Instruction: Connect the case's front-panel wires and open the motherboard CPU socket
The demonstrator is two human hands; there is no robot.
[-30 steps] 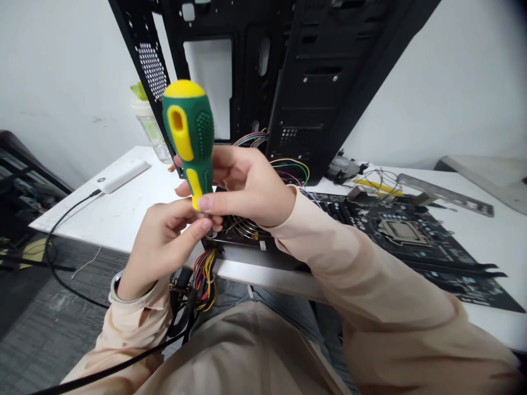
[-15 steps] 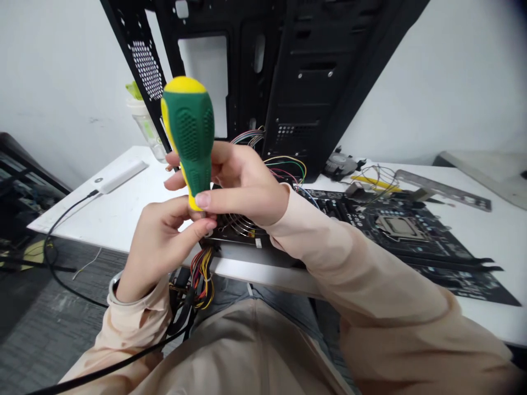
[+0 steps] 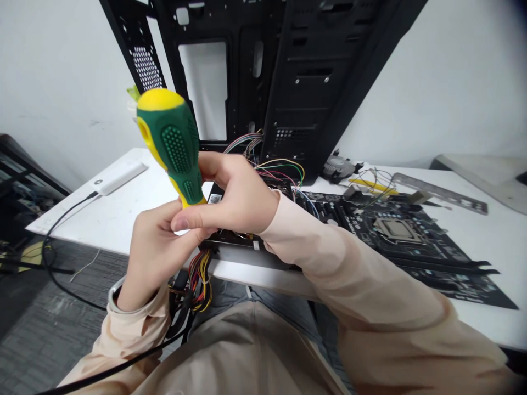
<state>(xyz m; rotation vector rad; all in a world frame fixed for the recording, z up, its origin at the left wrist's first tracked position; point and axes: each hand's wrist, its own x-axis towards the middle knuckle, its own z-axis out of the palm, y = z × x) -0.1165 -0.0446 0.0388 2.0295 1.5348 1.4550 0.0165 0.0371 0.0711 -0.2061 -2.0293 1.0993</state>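
A green and yellow screwdriver (image 3: pixel 175 142) stands tilted, its handle end up and leaning left. My right hand (image 3: pixel 234 195) is closed round the lower handle, thumb pressed against it. Just below, my left hand (image 3: pixel 158 247) is closed with thumb and fingers round the screwdriver's lower end. The shaft and tip are hidden by my fingers. Beneath both hands sits a black power supply (image 3: pixel 234 238) at the table's front edge, mostly covered. A bundle of coloured cables (image 3: pixel 200 280) hangs from its left end.
A black computer case (image 3: pixel 313 99) stands behind my hands. On the right lie a motherboard (image 3: pixel 397 230), a CPU cooler (image 3: pixel 337 166) and a metal strip (image 3: pixel 444 195). A white power bank-like box (image 3: pixel 119 178) with a black cable lies on the white table (image 3: pixel 94 214) at left.
The screwdriver's handle has tipped to the left. My right hand has shifted slightly left and down with it, its thumb now lower over my left hand.
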